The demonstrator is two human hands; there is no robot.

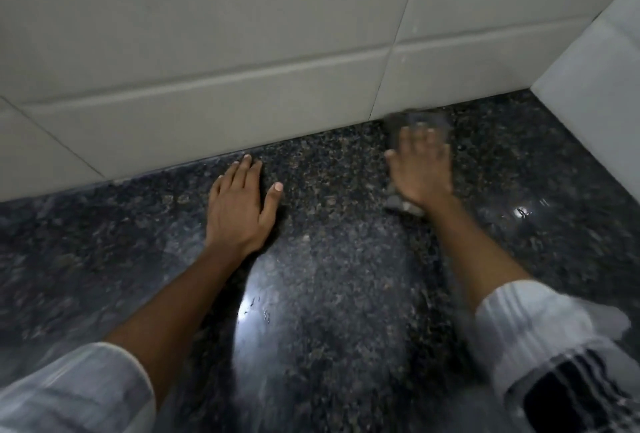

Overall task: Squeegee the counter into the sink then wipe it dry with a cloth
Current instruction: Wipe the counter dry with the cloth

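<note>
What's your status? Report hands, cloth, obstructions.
Left hand flat on counter, empty. Right hand pressing grey cloth near back wall; blurred. No squeegee or sink in view. Nothing in the way.

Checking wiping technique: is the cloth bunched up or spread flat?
Spread flat: the cloth shows beyond fingertips and wrist of the right hand.
</note>
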